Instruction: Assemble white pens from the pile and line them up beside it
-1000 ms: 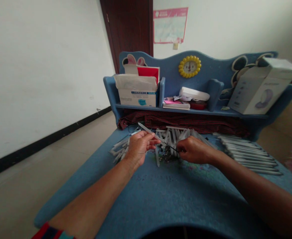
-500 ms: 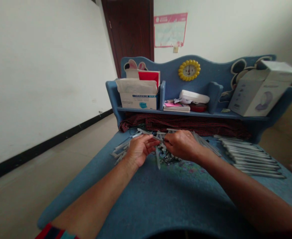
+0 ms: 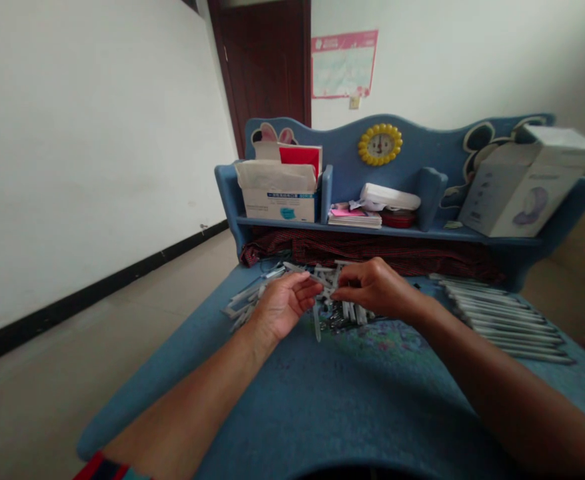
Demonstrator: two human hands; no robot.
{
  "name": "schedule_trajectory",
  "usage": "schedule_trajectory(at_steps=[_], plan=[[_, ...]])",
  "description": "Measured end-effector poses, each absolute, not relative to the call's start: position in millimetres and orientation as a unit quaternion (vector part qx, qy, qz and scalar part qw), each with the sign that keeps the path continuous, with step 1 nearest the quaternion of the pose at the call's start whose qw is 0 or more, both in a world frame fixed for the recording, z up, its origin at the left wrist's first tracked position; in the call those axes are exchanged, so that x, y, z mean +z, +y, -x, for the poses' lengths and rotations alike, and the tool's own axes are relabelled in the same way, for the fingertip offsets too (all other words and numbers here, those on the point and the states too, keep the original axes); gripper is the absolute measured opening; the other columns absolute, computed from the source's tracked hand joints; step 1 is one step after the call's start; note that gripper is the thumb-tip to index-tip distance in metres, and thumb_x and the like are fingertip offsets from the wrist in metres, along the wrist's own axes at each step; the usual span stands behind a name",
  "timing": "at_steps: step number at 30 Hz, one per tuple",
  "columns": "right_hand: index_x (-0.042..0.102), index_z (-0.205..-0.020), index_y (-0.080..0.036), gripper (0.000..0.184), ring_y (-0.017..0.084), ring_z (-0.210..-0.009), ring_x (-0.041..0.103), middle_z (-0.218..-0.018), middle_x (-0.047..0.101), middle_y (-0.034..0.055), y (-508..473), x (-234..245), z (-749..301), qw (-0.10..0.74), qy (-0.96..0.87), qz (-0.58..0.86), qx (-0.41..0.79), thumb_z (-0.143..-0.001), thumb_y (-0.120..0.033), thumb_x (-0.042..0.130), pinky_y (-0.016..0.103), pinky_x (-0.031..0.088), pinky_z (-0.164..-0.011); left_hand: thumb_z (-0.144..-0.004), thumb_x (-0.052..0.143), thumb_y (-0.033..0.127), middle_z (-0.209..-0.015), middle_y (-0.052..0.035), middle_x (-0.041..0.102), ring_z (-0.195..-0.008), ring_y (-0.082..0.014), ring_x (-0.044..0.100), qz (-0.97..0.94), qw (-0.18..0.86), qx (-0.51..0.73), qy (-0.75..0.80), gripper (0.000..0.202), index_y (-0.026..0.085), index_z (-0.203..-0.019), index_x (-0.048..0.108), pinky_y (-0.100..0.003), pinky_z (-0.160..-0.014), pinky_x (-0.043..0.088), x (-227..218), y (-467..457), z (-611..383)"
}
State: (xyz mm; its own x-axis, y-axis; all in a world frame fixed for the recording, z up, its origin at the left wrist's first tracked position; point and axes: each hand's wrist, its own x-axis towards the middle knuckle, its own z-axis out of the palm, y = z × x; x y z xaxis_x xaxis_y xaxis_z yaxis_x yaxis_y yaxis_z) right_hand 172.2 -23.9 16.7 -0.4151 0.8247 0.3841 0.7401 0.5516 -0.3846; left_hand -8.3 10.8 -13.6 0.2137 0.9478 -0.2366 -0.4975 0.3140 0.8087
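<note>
My left hand and my right hand meet at the far middle of a blue desk. Both are closed on one thin grey pen barrel, the left gripping its middle, the right pinching its near end. Beneath them lies a loose heap of grey pen barrels and small metal parts. More loose grey barrels lie just left of my left hand. A single barrel lies on the desk between the hands.
A neat row of assembled grey pens lies at the right. The desk's shelf holds a white box of masks, a red book, papers, a yellow clock and a large white carton. A checked cloth lies under the shelf.
My right hand has moved left and up to meet the left hand. The long dark refill seen between the hands a second ago no longer shows.
</note>
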Motion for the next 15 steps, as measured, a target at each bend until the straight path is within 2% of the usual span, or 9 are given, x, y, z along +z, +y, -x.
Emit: schedule_trajectory(at_steps=[3,8,12,15], plan=[[0.063,-0.064,-0.014,0.026,0.006,-0.052,0.041,-0.055,0.052,-0.0033,-24,15,-169,0.271,-0.828,0.485,0.073,-0.080,-0.035,0.062,0.022,0.024,-0.051,-0.079,0.055,0.006,-0.062,-0.0055,0.069,-0.052,-0.0142,0.066,-0.300,0.727,0.492,0.373,0.009,0.009,-0.073,0.063,-0.019,-0.041,0.049,-14,8,6],[0.066,-0.069,-0.013,0.029,0.007,-0.053,0.043,-0.057,0.054,-0.0028,-19,21,-188,0.252,-0.831,0.485,0.100,-0.079,-0.040,0.061,0.021,0.025,-0.051,-0.080,0.053,0.005,-0.058,-0.0045,0.068,-0.050,-0.0135,0.066,-0.284,0.726,0.497,0.382,0.016,0.010,-0.067,0.060,-0.019,-0.041,0.049,-8,8,7],[0.069,-0.071,-0.014,0.016,0.008,-0.055,0.048,-0.059,0.058,-0.0017,-19,29,-221,0.122,-0.843,0.516,0.093,-0.076,-0.028,0.062,0.020,0.030,-0.053,-0.082,0.050,0.004,-0.058,-0.0042,0.068,-0.049,-0.0120,0.065,-0.274,0.716,0.506,0.395,0.020,0.011,-0.066,0.060,-0.018,-0.040,0.048,-1,10,8],[0.071,-0.075,-0.017,0.012,0.013,-0.064,0.058,-0.069,0.067,0.0029,-27,24,-240,-0.002,-0.829,0.557,0.052,-0.073,-0.023,0.061,0.022,0.035,-0.057,-0.083,0.048,0.004,-0.057,-0.0043,0.067,-0.047,-0.0118,0.064,-0.271,0.713,0.507,0.402,0.022,0.011,-0.065,0.060,-0.018,-0.039,0.047,1,10,7]])
